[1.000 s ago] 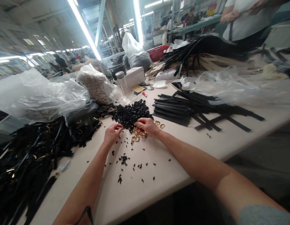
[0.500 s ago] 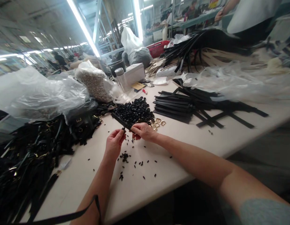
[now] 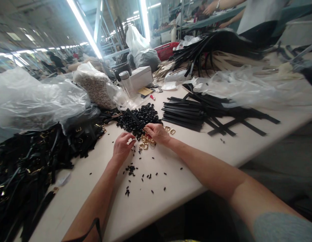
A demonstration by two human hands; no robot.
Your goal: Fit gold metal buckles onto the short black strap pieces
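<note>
My right hand [image 3: 157, 133] is closed on a black strap [image 3: 133, 117], which points away to the upper left over a heap of small black loops [image 3: 149, 114]. Just left of it, my left hand [image 3: 123, 145] has its fingers curled, with a gap between thumb and forefinger and nothing visible in them. Gold buckles [image 3: 144, 146] lie on the table between and under the hands. Small black pieces [image 3: 131, 169] are scattered nearer to me. The fingertips of my right hand are partly hidden.
Flat black strips [image 3: 183, 114] lie stacked at the right. Finished-looking black straps with buckles [image 3: 45, 154] are heaped at the left, beside plastic bags [image 3: 40, 101]. Behind stand a clear bottle [image 3: 128, 84], a white box [image 3: 141, 77] and a red basket [image 3: 166, 51]. A person's arm [image 3: 226, 4] shows at the top right.
My left hand has drawn slightly back to the left from the strap, and its fingers have parted. The strap's far end has swung upward, and gold buckles now show below the right hand.
</note>
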